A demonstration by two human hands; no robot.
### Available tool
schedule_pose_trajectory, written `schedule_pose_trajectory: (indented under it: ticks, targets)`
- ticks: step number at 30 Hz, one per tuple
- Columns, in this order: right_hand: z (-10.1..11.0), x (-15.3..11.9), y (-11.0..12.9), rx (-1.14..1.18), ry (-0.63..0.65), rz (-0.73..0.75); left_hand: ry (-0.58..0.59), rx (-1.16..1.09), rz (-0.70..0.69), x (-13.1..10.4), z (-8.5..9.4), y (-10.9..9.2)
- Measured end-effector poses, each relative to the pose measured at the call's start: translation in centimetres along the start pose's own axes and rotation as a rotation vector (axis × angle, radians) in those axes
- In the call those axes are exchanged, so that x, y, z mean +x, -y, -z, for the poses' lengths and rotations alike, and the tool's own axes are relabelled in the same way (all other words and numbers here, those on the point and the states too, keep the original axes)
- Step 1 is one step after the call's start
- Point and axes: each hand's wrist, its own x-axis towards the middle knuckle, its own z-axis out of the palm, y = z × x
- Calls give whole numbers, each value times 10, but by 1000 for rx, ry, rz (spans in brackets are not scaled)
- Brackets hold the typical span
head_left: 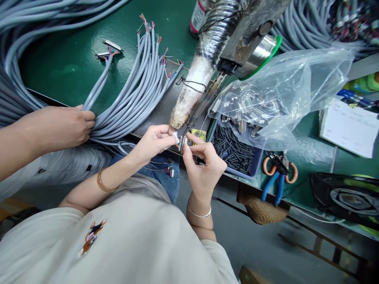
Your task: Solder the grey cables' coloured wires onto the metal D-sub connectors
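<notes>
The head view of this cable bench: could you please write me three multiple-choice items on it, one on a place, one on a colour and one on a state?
1. Where do the pliers lie?
A. right of the tray of black sleeves
B. on the grey cable bundle
C. inside the plastic bag

2. What colour are the pliers' handles?
A. red
B. blue
C. yellow

3. What is the co-worker's hand doing?
A. lying flat on the green mat
B. holding the pliers
C. gripping the grey cable bundle

Answers:
1 A, they rest on the bench edge beside the tray.
2 B, both long grips are blue.
3 C, its fingers curl around the cables, while the left hand and right hand pinch a small connector.
</notes>
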Motion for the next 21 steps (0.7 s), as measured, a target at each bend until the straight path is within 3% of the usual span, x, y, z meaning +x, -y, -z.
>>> schedule_pose_trajectory:
  ticks: [5,7,10,12,14,16,21]
  targets:
    - [-5,-9,-3,-16,-54,0,40,-6,5,-4,3,2]
    - [-6,-10,-5,66,-31,-70,70,-21,17,-6,6,3]
    - [-1,-11,-8,251,111,-235,134,-51,62,-10,11,6]
    - [6,-13,-8,282,78,-291,172,-59,97,-13,13,8]
    - [13,-17,-7,200,-96,-233,197,-48,119,-16,14,10]
    - [18,-21,-4,87,-165,-110,207,-35,119,-18,14,10]
    - [16,-21,0,-48,119,41,226,-40,113,-19,15,11]
